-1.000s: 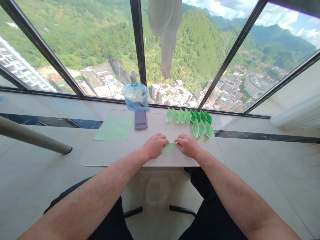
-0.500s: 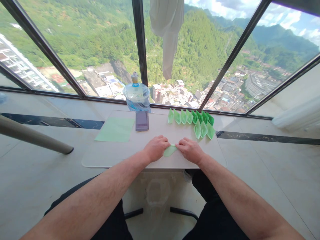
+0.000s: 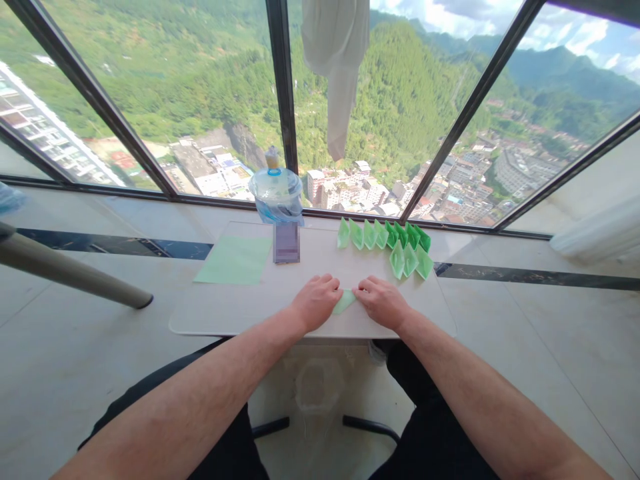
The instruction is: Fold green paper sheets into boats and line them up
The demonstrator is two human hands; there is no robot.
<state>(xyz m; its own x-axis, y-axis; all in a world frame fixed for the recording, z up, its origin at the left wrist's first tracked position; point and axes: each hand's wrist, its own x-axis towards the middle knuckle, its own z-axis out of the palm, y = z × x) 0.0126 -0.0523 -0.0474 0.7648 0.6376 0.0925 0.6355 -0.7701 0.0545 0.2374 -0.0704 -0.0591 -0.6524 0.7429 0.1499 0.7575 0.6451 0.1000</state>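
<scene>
My left hand (image 3: 316, 302) and my right hand (image 3: 383, 303) rest close together on a small pale table (image 3: 235, 310), fingers curled and pressing a small folded piece of light green paper (image 3: 345, 302) between them. Only a sliver of the paper shows between the two hands. Behind the right hand stand several folded green paper boats (image 3: 393, 240) in two rows. A flat sheet of light green paper (image 3: 235, 259) lies on the table's left part.
A phone (image 3: 286, 243) lies flat at the table's back middle, with a clear plastic water jug (image 3: 277, 194) behind it on the sill. A grey pole (image 3: 70, 277) slants in from the left. White cloth (image 3: 336, 60) hangs above at the window.
Both hands have drawn closer over the folded paper, covering more of it. The camera view has shifted slightly.
</scene>
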